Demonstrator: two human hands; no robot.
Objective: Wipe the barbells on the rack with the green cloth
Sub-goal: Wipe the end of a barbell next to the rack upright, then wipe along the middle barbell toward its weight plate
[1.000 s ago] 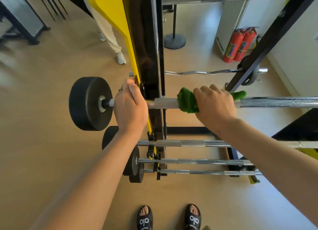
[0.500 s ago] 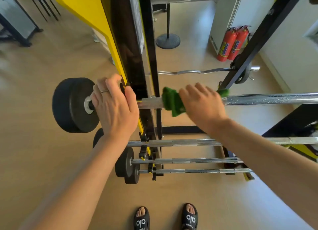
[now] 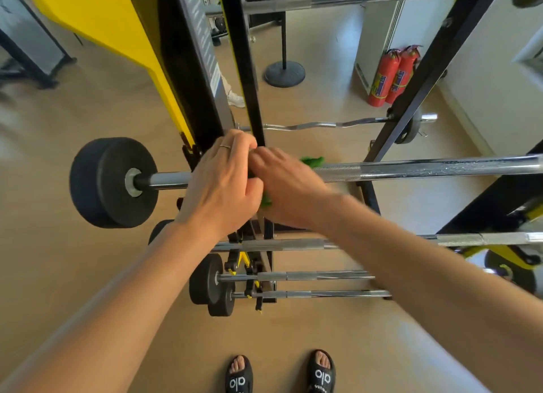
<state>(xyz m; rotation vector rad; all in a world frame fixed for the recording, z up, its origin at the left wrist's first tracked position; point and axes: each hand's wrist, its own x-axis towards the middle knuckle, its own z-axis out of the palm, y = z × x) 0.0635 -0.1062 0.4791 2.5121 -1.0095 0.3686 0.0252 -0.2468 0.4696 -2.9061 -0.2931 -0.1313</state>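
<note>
barbells (image 3: 426, 168): six | right hand (image 3: 289, 184) grip: clutching green cloth (image 3: 312, 161) | left hand (image 3: 223, 184) grip: unclear

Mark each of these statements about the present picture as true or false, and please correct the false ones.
1. The green cloth is at the right hand, on the barbell. True.
2. The two hands are far apart on the bar. False: the left hand is right beside the right hand, close to the rack upright.
3. A black weight plate sits on the left end of this barbell. True.
4. The fire extinguishers on the floor are blue. False: they are red.
5. The person is barefoot. False: black sandals are on the feet.
</note>
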